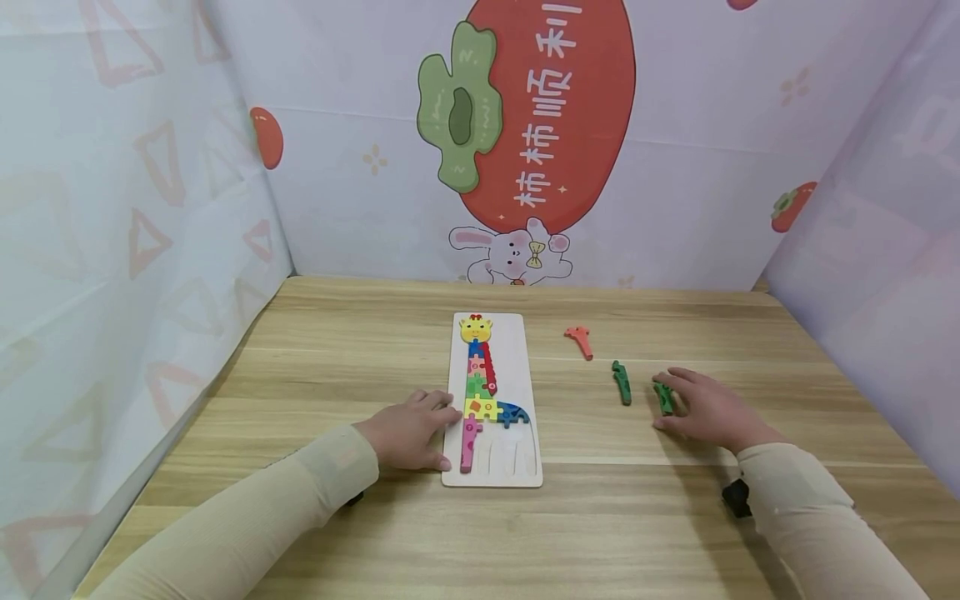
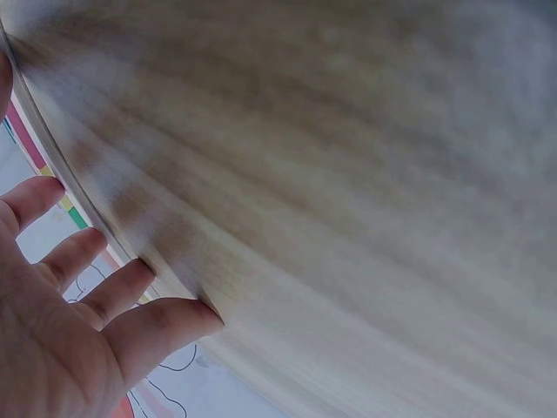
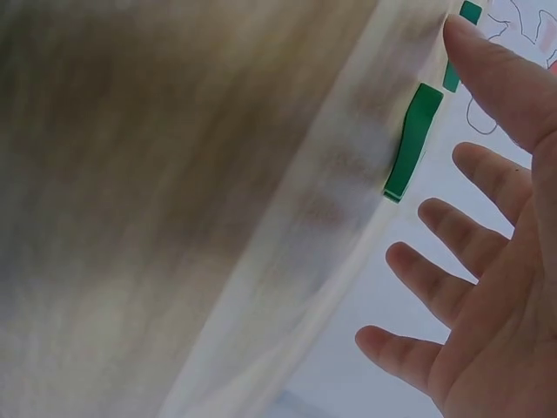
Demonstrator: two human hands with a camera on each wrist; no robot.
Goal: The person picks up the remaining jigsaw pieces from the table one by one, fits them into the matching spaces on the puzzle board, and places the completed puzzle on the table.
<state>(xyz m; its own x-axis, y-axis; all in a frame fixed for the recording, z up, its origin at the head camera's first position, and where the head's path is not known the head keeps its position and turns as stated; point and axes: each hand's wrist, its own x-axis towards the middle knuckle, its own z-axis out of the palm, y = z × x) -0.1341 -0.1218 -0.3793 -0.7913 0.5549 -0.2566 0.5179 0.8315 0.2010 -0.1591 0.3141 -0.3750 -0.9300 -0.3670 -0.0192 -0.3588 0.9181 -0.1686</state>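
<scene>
Green, the rightmost puzzle piece [image 1: 664, 400] points roughly fore-and-aft, just left of the nearer right hand [image 1: 708, 408], between thumb and fingers [image 3: 492, 174] held apart.

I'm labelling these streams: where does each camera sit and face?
Head: worn on the head, facing forward and down at the puzzle board and tabletop; left hand, right hand and sleeves show.
Left wrist: worn there, facing the tabletop and the board's edge; the left hand shows.
Right wrist: worn there, facing the tabletop and two green pieces; the right hand shows.
Head and right wrist both show the right hand and green pieces.
</scene>
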